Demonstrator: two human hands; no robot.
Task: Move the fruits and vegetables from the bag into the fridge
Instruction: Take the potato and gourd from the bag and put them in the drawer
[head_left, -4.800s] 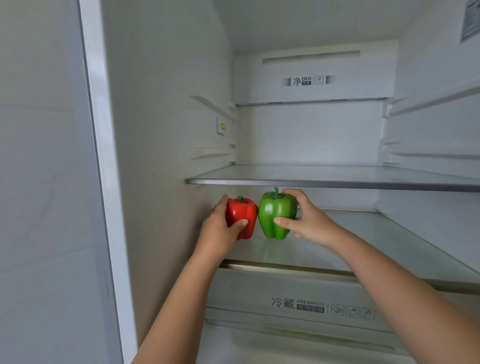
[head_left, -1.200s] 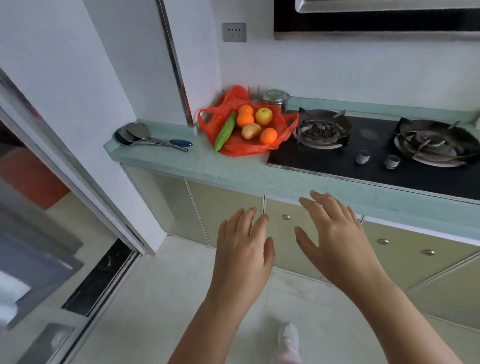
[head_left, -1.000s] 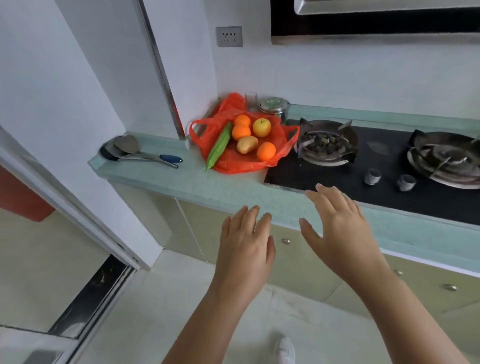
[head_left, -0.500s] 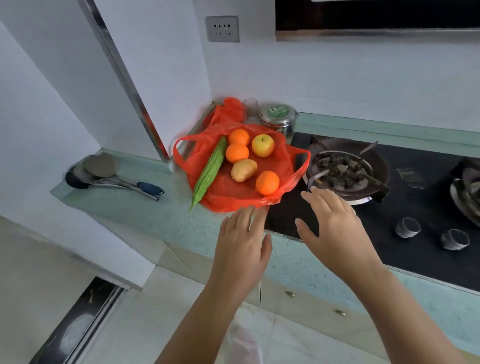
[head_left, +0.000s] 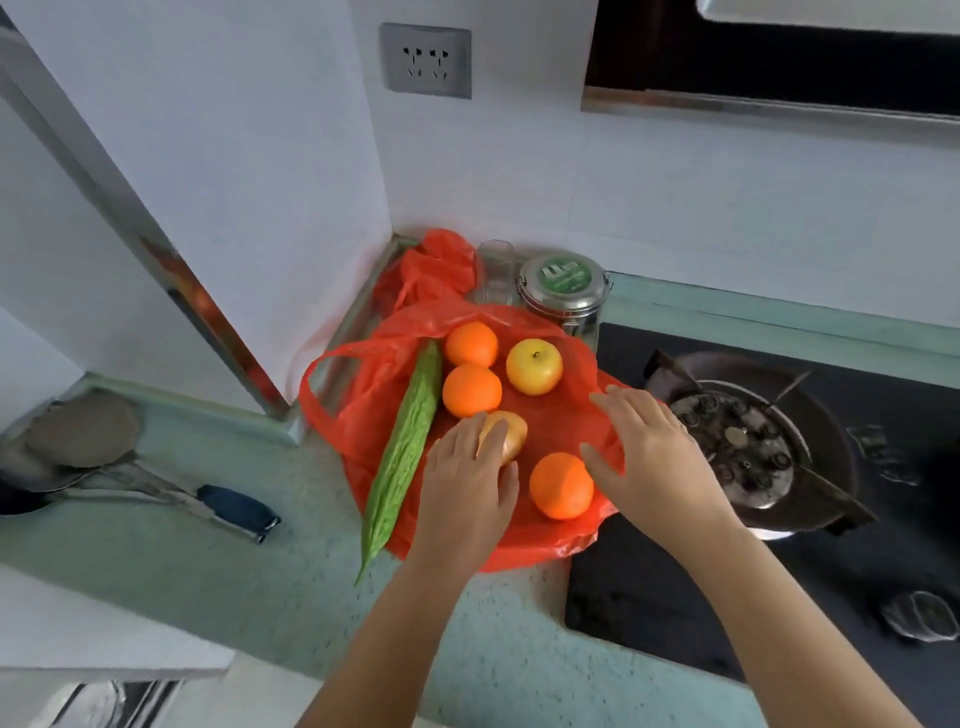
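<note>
Left fingers spread flat over potato, hiding most of it; grip unclear. Right hand open, empty, over bag beside orange. Gourd lies long-axis near-far, tip toward viewer, overhanging onto worktop.

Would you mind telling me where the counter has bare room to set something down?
Bare counter lies between the spatula handle and the bitter gourd. The back corner is crowded: red bag, glass, tin.
</note>
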